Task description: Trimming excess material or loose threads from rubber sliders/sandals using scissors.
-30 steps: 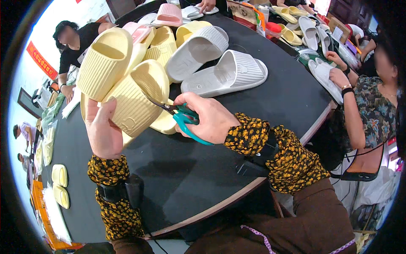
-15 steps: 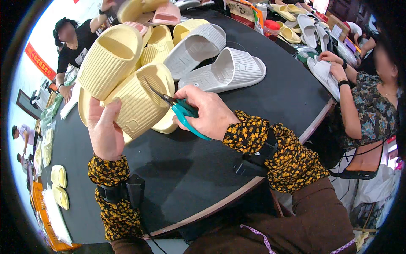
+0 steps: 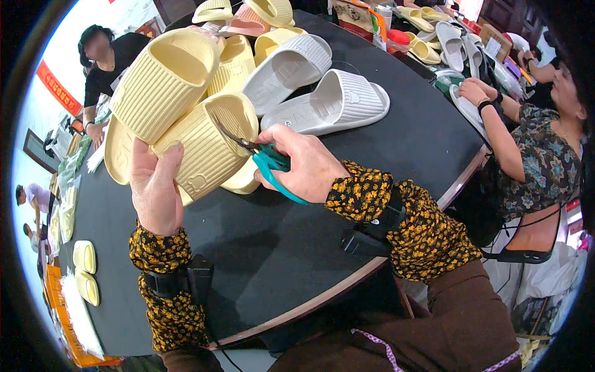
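My left hand [image 3: 155,189] holds up a pale yellow ribbed slide slipper [image 3: 204,146] by its sole, strap side toward me. My right hand [image 3: 304,164] grips small scissors with teal handles [image 3: 269,164]; the dark blades touch the edge of the slipper's strap opening. A second yellow slipper [image 3: 164,84] sits just behind and above the held one. Two white slippers [image 3: 334,102] lie on the round black table [image 3: 279,248] beyond my right hand.
More yellow and pink slippers [image 3: 248,18] are piled at the table's far side. A person in a patterned top [image 3: 533,161] sits at the right edge handling white slippers. Another person in black [image 3: 105,56] stands far left. Yellow slippers [image 3: 83,270] lie on a lower surface left.
Both hands have lifted the yellow slipper and scissors slightly higher and closer to me; the scissor blades stay at the strap's edge.
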Demonstrator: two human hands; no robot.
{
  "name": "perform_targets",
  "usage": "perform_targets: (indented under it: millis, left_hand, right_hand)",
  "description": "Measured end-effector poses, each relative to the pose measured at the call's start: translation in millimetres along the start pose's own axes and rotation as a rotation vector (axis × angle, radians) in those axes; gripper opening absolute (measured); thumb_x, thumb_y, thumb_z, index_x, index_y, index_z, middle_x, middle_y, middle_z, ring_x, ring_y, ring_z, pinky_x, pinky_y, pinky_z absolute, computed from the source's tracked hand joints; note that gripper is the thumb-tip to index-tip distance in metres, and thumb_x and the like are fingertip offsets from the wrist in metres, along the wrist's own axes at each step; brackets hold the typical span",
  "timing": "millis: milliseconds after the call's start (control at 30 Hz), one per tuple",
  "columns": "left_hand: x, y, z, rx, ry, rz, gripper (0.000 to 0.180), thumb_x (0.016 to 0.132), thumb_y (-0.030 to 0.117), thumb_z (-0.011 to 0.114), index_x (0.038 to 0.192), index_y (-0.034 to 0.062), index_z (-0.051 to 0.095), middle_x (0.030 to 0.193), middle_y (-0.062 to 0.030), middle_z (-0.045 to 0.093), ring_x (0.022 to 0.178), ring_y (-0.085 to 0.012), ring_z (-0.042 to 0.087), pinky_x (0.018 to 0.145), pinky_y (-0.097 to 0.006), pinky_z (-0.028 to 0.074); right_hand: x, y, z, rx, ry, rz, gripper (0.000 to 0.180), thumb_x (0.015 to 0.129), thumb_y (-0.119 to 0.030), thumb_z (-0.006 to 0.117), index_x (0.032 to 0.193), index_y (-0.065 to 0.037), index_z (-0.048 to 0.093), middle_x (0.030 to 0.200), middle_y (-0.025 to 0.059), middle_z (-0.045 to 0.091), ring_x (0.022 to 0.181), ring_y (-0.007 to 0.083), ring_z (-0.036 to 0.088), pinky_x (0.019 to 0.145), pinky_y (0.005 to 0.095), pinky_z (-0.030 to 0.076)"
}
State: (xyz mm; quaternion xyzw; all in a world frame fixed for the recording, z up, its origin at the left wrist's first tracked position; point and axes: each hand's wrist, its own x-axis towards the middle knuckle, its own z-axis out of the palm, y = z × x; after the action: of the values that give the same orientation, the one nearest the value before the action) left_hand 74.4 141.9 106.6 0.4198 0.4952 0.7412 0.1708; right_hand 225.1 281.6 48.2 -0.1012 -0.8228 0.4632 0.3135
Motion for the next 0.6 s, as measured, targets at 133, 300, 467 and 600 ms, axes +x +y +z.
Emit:
perform_targets:
  millis: [133, 300, 467, 600]
  left_hand:
    - [-0.1, -0.4, -3.2, -0.017, -0.005, 0.000, 0.051, 0.081, -0.006, 0.046, 0.130, -0.0003, 0.033, 0.128, -0.0147, 0.045, 0.117, -0.0224, 0.046, 0.099, -0.033, 0.036]
    - [1.2, -2.2, -3.0, -0.009, -0.013, 0.004, 0.051, 0.081, -0.006, 0.046, 0.130, -0.0009, 0.033, 0.127, -0.0148, 0.045, 0.117, -0.0224, 0.046, 0.099, -0.033, 0.035]
    - [0.5, -5.1, -3.6, 0.059, -0.032, 0.024, 0.049, 0.082, -0.004, 0.047, 0.129, 0.0011, 0.035, 0.127, -0.0146, 0.047, 0.116, -0.0230, 0.047, 0.098, -0.034, 0.037]
    - [-1.6, -7.5, -0.8, 0.054, -0.034, 0.025, 0.050, 0.081, -0.004, 0.047, 0.129, 0.0011, 0.034, 0.127, -0.0141, 0.047, 0.115, -0.0227, 0.048, 0.098, -0.034, 0.037]
  right_hand:
    - [1.0, -3.7, -0.7, 0.002, -0.018, 0.014, 0.039, 0.072, -0.022, 0.068, 0.100, -0.002, 0.050, 0.083, 0.0200, 0.061, 0.081, 0.0358, 0.060, 0.071, 0.0411, 0.047]
    - [1.8, -1.8, -0.5, -0.021, -0.020, 0.009, 0.038, 0.074, -0.016, 0.068, 0.103, -0.001, 0.048, 0.080, 0.0148, 0.061, 0.076, 0.0234, 0.059, 0.069, 0.0342, 0.047]
    - [1.1, -5.2, -2.3, -0.047, -0.015, -0.017, 0.039, 0.075, -0.010, 0.067, 0.105, 0.001, 0.045, 0.076, 0.0089, 0.061, 0.070, 0.0106, 0.057, 0.067, 0.0267, 0.046]
    - [0.3, -7.1, -2.3, -0.053, -0.044, 0.043, 0.038, 0.076, -0.010, 0.067, 0.105, 0.001, 0.046, 0.077, 0.0092, 0.060, 0.070, 0.0103, 0.057, 0.067, 0.0264, 0.047]
